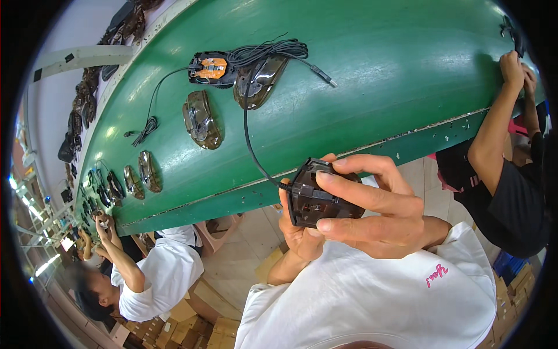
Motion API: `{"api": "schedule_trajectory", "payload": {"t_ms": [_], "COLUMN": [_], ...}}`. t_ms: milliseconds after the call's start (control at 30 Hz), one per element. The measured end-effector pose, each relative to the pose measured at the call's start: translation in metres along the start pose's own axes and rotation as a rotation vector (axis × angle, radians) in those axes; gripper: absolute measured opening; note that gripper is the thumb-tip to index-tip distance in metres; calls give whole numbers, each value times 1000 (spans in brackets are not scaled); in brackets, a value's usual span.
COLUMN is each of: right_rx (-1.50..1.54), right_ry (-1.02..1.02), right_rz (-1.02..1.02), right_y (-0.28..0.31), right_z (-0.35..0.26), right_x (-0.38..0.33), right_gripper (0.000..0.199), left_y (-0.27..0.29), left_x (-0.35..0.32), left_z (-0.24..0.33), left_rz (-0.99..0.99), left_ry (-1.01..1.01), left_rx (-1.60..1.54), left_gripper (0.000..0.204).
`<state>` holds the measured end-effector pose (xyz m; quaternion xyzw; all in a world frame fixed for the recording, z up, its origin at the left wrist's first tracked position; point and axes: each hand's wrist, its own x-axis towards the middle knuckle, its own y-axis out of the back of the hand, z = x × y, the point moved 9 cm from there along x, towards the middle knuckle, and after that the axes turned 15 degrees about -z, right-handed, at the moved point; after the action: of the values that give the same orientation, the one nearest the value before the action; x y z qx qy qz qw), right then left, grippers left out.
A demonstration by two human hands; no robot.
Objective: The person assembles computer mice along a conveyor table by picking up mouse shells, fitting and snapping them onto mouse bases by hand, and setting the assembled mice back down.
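Note:
In front of my chest, just off the near edge of the green conveyor belt, I hold a dark computer mouse. My left hand grips it from the left and below. My right hand closes over it from the right, fingers and thumb pressed on its shell. A black cable rises from the mouse to a coiled bundle on the belt. Beside that bundle lies an open mouse base with an orange circuit board. Two see-through brown mouse shells rest nearby, one partly under the cable.
Further left on the belt lie more brown shells and cabled mice. A co-worker in white sits at the left; another in black works at the right. Cardboard boxes stand on the floor. Dark parts line the far shelf.

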<state>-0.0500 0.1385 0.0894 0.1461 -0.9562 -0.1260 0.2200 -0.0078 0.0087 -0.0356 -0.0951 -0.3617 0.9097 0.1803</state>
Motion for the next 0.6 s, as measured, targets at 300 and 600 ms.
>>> {"api": "schedule_trajectory", "payload": {"t_ms": [300, 600], "right_rx": [0, 42], "right_ry": [-59, -98], "right_rz": [-57, -70], "right_y": [0, -4], "right_z": [1, 3], "right_x": [3, 4], "right_gripper": [37, 34], "left_y": [12, 14], "left_x": [-9, -13], "left_z": [-4, -2], "left_rz": [17, 70], "left_ry": [-49, -66], "left_rx": [-75, -22], "left_gripper": [87, 87]}}
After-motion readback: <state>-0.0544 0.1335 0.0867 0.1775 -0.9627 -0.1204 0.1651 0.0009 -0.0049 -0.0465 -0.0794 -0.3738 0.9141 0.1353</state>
